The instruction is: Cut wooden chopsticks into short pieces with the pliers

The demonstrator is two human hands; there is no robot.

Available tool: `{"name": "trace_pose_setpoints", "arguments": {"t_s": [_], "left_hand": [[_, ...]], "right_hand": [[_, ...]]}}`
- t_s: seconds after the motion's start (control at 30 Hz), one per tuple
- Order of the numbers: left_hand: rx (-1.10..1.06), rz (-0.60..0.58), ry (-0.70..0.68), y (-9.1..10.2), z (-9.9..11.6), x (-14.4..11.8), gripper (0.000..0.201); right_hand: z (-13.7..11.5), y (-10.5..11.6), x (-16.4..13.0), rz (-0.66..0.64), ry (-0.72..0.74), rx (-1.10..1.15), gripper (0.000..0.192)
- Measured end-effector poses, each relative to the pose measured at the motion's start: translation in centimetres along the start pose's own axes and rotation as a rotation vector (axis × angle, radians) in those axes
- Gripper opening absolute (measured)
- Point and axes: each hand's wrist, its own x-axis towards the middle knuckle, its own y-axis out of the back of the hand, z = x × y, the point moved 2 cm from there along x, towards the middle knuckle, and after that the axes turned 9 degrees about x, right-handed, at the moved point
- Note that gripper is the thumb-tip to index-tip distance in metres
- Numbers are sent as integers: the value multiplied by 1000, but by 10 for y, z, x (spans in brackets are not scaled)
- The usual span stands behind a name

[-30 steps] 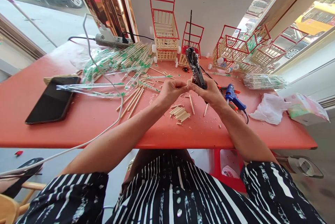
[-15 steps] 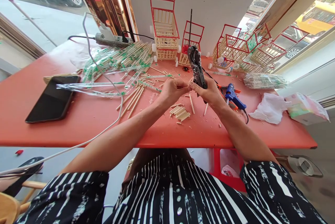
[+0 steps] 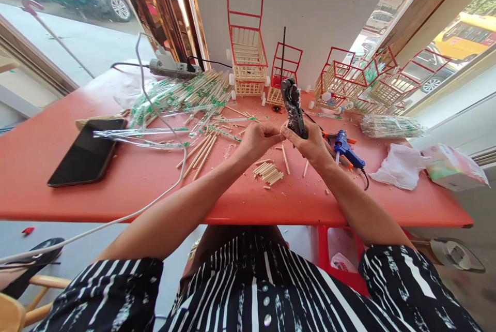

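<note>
Over the middle of the red table, my right hand point(image 3: 310, 141) is wrapped round a black plier-like hand tool point(image 3: 293, 107), its head pointing up and away and flecked with pale bits. My left hand point(image 3: 260, 138) is closed in a pinch, fingertips meeting my right thumb beside the tool. What lies in that pinch is too small to make out. Just below my hands is a small pile of short cut wooden sticks point(image 3: 268, 172). A loose stick point(image 3: 285, 160) lies nearby, and longer wooden sticks point(image 3: 201, 153) fan out left of my hands.
Small stick-built carts with red frames point(image 3: 248, 60) stand at the back. A blue glue gun point(image 3: 349, 151) lies right, near white tissue point(image 3: 401, 166) and wrapped sticks point(image 3: 391, 126). At left are a phone point(image 3: 87, 153), plastic-wrapped chopsticks point(image 3: 182, 94) and a white cable point(image 3: 163, 187).
The view has shifted slightly, so the table appears a little lower. Both hands stay together in the same grip, with the black tool leaning about as before.
</note>
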Motion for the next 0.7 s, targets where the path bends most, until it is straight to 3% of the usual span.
{"name": "trace_pose_setpoints", "arguments": {"t_s": [0.2,0.33,0.53,0.63,0.7], "left_hand": [[-162,-128,123,0,-5,1,36],[-346,-232,235,7,0,1,43],[-789,-157,468,13,1,5,39],[-900,-114,432,20,10,10,28],[-882,-25,375,37,18,14,37]], "right_hand": [[5,4,1,-2,-16,29,45],[6,8,2,13,-27,36,46],[2,7,1,9,-36,70,50],[4,6,1,-3,-62,81,50],[7,8,2,-2,-103,83,49]]}}
